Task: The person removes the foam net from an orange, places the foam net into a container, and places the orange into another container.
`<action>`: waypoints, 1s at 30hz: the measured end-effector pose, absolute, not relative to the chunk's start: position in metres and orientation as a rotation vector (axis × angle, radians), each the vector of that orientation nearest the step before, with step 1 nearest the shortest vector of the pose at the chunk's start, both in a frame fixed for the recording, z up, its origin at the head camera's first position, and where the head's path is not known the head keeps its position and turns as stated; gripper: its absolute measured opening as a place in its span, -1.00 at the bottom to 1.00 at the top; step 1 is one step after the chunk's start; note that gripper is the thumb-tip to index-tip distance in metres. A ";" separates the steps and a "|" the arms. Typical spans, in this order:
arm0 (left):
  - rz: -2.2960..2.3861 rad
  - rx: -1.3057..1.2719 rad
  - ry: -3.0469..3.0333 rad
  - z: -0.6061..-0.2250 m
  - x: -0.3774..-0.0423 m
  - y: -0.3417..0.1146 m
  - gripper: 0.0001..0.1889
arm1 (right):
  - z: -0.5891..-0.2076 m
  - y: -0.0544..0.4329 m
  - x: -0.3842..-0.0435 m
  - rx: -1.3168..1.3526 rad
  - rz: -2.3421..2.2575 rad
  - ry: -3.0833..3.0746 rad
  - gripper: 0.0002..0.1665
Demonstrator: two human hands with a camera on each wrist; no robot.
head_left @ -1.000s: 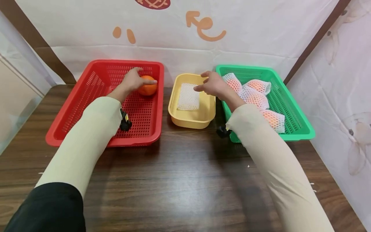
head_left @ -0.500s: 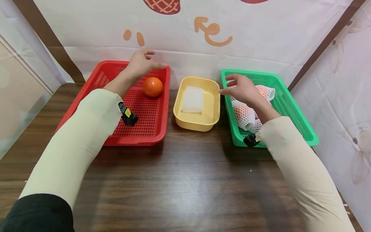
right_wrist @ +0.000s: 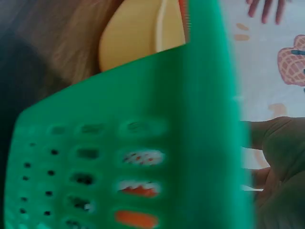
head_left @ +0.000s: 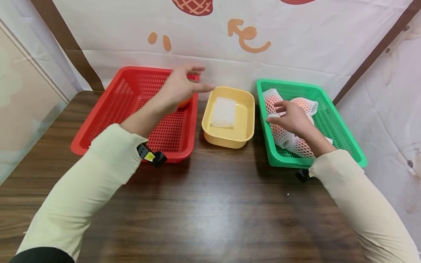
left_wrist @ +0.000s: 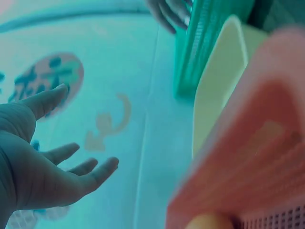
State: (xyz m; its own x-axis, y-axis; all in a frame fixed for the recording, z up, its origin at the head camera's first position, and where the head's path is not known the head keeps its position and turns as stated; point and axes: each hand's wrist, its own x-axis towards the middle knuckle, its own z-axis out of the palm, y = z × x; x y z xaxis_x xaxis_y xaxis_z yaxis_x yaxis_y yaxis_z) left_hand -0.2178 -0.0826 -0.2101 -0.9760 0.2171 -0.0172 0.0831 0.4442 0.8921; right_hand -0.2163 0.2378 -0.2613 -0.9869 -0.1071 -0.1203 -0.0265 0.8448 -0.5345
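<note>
My left hand [head_left: 179, 87] hovers over the right rim of the red basket [head_left: 192, 144], fingers spread and holding nothing. Below it, partly hidden by the hand, a round orange fruit [head_left: 184, 103] lies in that basket; its top also shows in the left wrist view. In the yellow container [head_left: 242, 118] lies a flat white foam net sleeve [head_left: 224, 112]. My right hand [head_left: 292, 117] is above the green basket [head_left: 345, 128], fingers loosely bent with nothing in them. Under it are several fruits in white foam nets [head_left: 279, 135], some covered by the hand.
Behind the baskets rises a white printed cloth [head_left: 131, 22], with another on the right side. The brown wooden table [head_left: 210, 204] extends in front. The yellow container stands between the two baskets, with a narrow gap on each side.
My left hand has lifted off the orange fruit and shifted right, to the basket's rim. The right hand has moved right, from over the yellow container to over the green basket.
</note>
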 end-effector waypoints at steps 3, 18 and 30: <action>1.625 0.375 2.505 -0.214 -0.206 -0.069 -0.25 | -0.267 0.245 -0.215 -0.093 -0.820 2.911 -0.18; 1.744 0.586 2.330 -0.256 -0.164 -0.035 -0.36 | -0.286 0.244 -0.221 -0.013 -0.495 2.873 -0.02; 1.768 0.587 2.241 -0.285 -0.145 -0.029 -0.42 | -0.306 0.240 -0.215 0.058 -0.392 2.954 -0.14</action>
